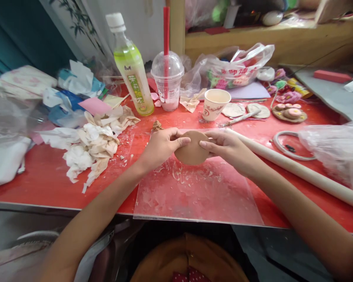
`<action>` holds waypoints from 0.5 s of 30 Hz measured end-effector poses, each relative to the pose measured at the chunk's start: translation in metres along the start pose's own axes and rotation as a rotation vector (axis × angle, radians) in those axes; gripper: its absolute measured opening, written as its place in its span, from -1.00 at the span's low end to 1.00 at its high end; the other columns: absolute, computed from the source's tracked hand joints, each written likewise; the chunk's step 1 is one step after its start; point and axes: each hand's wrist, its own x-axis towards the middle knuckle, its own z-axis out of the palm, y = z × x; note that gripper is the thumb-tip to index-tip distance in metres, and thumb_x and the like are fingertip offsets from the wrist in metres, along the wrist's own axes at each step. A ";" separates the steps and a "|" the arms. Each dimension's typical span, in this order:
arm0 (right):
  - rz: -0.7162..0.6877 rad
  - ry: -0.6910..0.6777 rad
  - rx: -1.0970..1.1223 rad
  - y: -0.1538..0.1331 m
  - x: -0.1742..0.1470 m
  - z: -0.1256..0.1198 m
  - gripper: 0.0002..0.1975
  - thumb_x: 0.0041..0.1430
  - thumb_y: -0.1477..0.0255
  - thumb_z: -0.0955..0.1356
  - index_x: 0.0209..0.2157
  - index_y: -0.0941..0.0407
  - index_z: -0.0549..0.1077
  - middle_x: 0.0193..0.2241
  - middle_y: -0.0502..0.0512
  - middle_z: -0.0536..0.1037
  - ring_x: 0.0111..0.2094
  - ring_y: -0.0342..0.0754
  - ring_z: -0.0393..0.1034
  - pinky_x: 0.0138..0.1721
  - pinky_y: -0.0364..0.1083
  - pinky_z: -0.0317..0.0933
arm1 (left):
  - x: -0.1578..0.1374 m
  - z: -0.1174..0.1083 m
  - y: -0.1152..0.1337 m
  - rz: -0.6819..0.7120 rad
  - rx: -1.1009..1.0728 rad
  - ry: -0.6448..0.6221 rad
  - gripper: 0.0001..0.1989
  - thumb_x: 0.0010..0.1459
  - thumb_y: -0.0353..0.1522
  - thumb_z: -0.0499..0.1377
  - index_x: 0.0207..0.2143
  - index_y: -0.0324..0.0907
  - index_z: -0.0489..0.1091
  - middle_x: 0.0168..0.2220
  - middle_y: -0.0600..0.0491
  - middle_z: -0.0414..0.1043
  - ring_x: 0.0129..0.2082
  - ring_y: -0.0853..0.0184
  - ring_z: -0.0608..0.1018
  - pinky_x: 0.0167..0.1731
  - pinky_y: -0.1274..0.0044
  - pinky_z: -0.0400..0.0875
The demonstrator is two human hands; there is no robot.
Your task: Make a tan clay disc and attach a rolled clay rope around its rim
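Note:
A flat, round brown clay disc [192, 150] is held up between both hands, above a clear plastic sheet [200, 199] dusted with clay scraps. My left hand [164, 143] pinches its left edge, thumb on the near face and fingers behind. On the right edge, my right hand [223, 147] grips it in the same way. The fingers behind the disc are partly hidden. A small lump of brown clay [157, 125] sits just beyond my left hand. Past my right hand stand a paper cup [214, 105] and a clay-smeared tool [241, 117].
Crumpled tissues [91, 145] lie at left on the red table [55, 192]. A drink bottle [133, 74] and a lidded plastic cup [167, 84] stand behind. A long white tube [300, 168] slants across the right, near a ring [282, 147] and a decorated clay piece [290, 112].

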 end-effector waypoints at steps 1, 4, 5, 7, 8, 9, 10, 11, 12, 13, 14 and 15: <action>0.002 0.000 0.003 0.000 0.000 0.000 -0.66 0.16 0.23 0.34 -0.04 0.00 0.46 -0.14 0.05 0.56 -0.13 0.03 0.46 -0.14 0.03 0.40 | 0.000 0.000 0.000 -0.001 -0.010 -0.013 -0.77 0.07 -0.23 0.17 -0.45 -0.23 0.37 -0.47 0.10 0.38 -0.44 0.43 0.38 -0.41 0.56 0.24; 0.010 0.011 0.000 0.001 0.000 -0.001 -0.68 0.15 0.24 0.34 -0.08 0.03 0.48 -0.15 0.06 0.57 -0.15 0.03 0.47 -0.15 0.02 0.40 | 0.001 0.000 -0.001 -0.010 -0.092 -0.085 -0.77 0.10 -0.22 0.16 -0.38 -0.24 0.39 -0.41 0.08 0.40 -0.40 0.42 0.40 -0.37 0.56 0.27; 0.013 0.017 0.000 0.001 0.001 -0.001 -0.69 0.15 0.25 0.34 -0.09 0.04 0.49 -0.16 0.07 0.57 -0.15 0.02 0.47 -0.15 0.02 0.40 | 0.001 0.000 -0.002 -0.010 -0.117 -0.098 -0.76 0.10 -0.22 0.15 -0.36 -0.24 0.40 -0.39 0.08 0.41 -0.38 0.42 0.41 -0.36 0.56 0.28; 0.025 0.025 -0.004 0.000 0.001 -0.001 -0.70 0.15 0.26 0.34 -0.11 0.08 0.49 -0.17 0.09 0.57 -0.16 0.03 0.47 -0.16 0.02 0.39 | 0.001 0.000 -0.003 -0.004 -0.124 -0.079 -0.76 0.10 -0.22 0.15 -0.38 -0.24 0.40 -0.41 0.07 0.41 -0.40 0.42 0.41 -0.37 0.56 0.29; 0.030 0.025 -0.008 -0.001 0.000 -0.001 -0.71 0.15 0.26 0.34 -0.13 0.08 0.49 -0.18 0.10 0.57 -0.16 0.03 0.48 -0.16 0.03 0.40 | 0.001 0.000 -0.004 -0.002 -0.109 -0.054 -0.77 0.10 -0.22 0.16 -0.41 -0.24 0.39 -0.44 0.08 0.39 -0.42 0.43 0.39 -0.40 0.57 0.27; 0.034 0.021 -0.012 -0.001 0.000 0.000 -0.71 0.15 0.26 0.34 -0.14 0.09 0.49 -0.18 0.10 0.57 -0.16 0.04 0.48 -0.16 0.03 0.40 | 0.001 0.000 -0.004 -0.003 -0.093 -0.029 -0.76 0.10 -0.22 0.16 -0.44 -0.24 0.38 -0.47 0.09 0.37 -0.45 0.44 0.38 -0.43 0.58 0.26; 0.036 0.015 -0.011 -0.002 0.000 -0.001 -0.72 0.14 0.26 0.34 -0.15 0.09 0.49 -0.19 0.10 0.58 -0.16 0.04 0.48 -0.16 0.03 0.40 | 0.002 0.000 -0.004 -0.004 -0.087 -0.014 -0.75 0.09 -0.22 0.17 -0.47 -0.24 0.37 -0.50 0.10 0.35 -0.48 0.45 0.37 -0.44 0.58 0.25; 0.037 0.011 -0.007 -0.003 0.000 -0.001 -0.72 0.14 0.26 0.35 -0.16 0.10 0.49 -0.20 0.11 0.58 -0.16 0.04 0.48 -0.16 0.03 0.40 | 0.002 0.000 -0.005 -0.006 -0.099 -0.015 -0.73 0.09 -0.20 0.18 -0.47 -0.24 0.37 -0.51 0.10 0.35 -0.48 0.45 0.37 -0.45 0.59 0.26; 0.037 0.012 0.000 -0.003 0.000 -0.001 -0.72 0.14 0.26 0.35 -0.16 0.10 0.49 -0.21 0.11 0.58 -0.16 0.04 0.48 -0.16 0.03 0.40 | 0.002 0.000 -0.005 -0.012 -0.129 -0.026 -0.71 0.09 -0.17 0.17 -0.46 -0.24 0.38 -0.50 0.10 0.36 -0.48 0.45 0.38 -0.44 0.59 0.28; 0.037 0.018 0.006 -0.003 0.000 -0.002 -0.72 0.14 0.26 0.35 -0.16 0.10 0.49 -0.21 0.10 0.58 -0.16 0.04 0.48 -0.17 0.03 0.40 | 0.002 0.000 -0.005 -0.023 -0.171 -0.046 -0.68 0.10 -0.13 0.15 -0.44 -0.24 0.39 -0.48 0.09 0.38 -0.46 0.44 0.40 -0.41 0.58 0.31; 0.039 0.024 0.011 -0.004 0.000 -0.002 -0.72 0.14 0.27 0.35 -0.15 0.10 0.49 -0.21 0.10 0.58 -0.17 0.04 0.48 -0.17 0.03 0.41 | 0.002 0.000 -0.005 -0.038 -0.218 -0.069 -0.64 0.12 -0.09 0.12 -0.41 -0.23 0.41 -0.46 0.08 0.40 -0.45 0.43 0.43 -0.39 0.56 0.34; 0.042 0.030 0.013 -0.004 0.000 -0.003 -0.72 0.14 0.27 0.35 -0.15 0.09 0.49 -0.21 0.09 0.59 -0.17 0.03 0.48 -0.17 0.03 0.41 | 0.003 0.000 -0.004 -0.057 -0.259 -0.090 -0.60 0.13 -0.05 0.08 -0.39 -0.23 0.41 -0.44 0.06 0.42 -0.44 0.41 0.45 -0.36 0.54 0.37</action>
